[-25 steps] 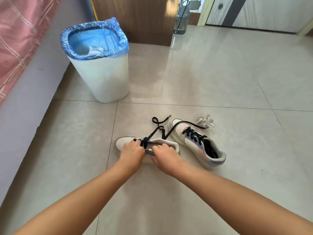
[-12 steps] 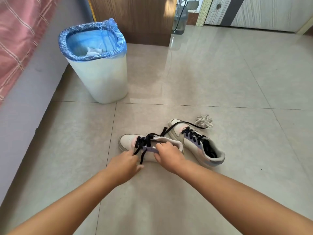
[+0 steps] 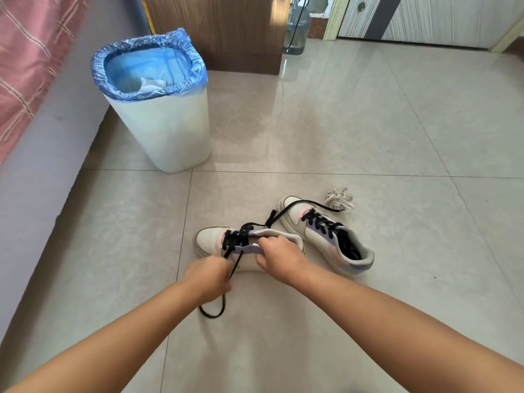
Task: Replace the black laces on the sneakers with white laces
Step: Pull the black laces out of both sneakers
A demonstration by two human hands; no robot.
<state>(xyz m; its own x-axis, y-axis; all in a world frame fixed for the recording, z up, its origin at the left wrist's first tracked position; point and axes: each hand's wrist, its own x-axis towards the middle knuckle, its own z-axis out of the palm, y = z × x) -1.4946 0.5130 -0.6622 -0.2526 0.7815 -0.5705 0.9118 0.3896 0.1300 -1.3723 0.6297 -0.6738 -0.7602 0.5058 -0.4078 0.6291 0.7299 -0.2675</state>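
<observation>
Two pale sneakers lie on the tiled floor. The near sneaker [image 3: 211, 241] points left, its black lace [image 3: 236, 241] partly pulled loose. My left hand [image 3: 208, 277] pinches one end of that lace just below the shoe, and a slack loop hangs under the hand to the floor. My right hand [image 3: 279, 258] grips the sneaker's side by the lilac eyelet strip. The second sneaker [image 3: 326, 236] lies behind to the right, still threaded with its own black lace [image 3: 320, 224]. A bundle of white laces [image 3: 340, 199] sits on the floor beyond its toe.
A white bin [image 3: 164, 131] with a blue liner stands at the back left. A bed edge with a pink checked cover [image 3: 31, 58] runs along the left. A wooden cabinet [image 3: 221, 29] and a water bottle [image 3: 296, 29] stand farther back.
My left hand has drawn back toward me from the top of the near sneaker, pulling a length of black lace out with it. The right hand has stayed on the shoe.
</observation>
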